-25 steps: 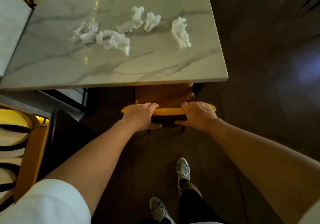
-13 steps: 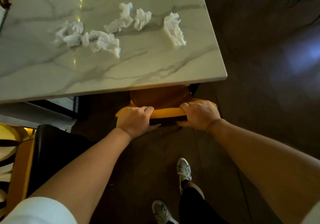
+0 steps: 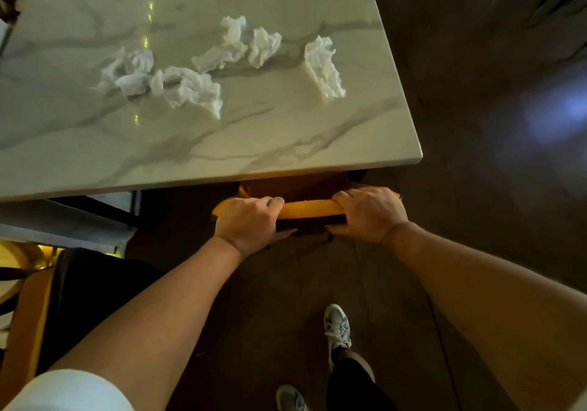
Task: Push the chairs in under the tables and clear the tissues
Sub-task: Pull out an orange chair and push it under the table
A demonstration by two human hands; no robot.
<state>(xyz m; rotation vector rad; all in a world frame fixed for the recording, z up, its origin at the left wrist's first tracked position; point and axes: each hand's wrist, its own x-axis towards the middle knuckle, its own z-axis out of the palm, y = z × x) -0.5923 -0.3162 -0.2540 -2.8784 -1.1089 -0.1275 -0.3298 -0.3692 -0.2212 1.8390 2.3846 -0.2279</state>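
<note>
A yellow chair (image 3: 306, 209) stands at the near edge of a white marble table (image 3: 222, 143), its seat mostly hidden under the tabletop. My left hand (image 3: 249, 223) grips the left part of the chair's top rail. My right hand (image 3: 370, 213) grips the right part of the same rail. Several crumpled white tissues lie on the tabletop: a pile at the left (image 3: 187, 88), two in the middle (image 3: 235, 45), and one at the right (image 3: 324, 67).
A second chair with a dark seat and yellow frame (image 3: 73, 309) stands at my lower left, out from the table. Another table's edge (image 3: 63, 223) shows at the left. Dark wooden floor (image 3: 492, 124) stretches to the right. My feet (image 3: 336, 328) are below the chair.
The yellow chair has slid further under the table with both hands on its rail. Less of the seat shows now.
</note>
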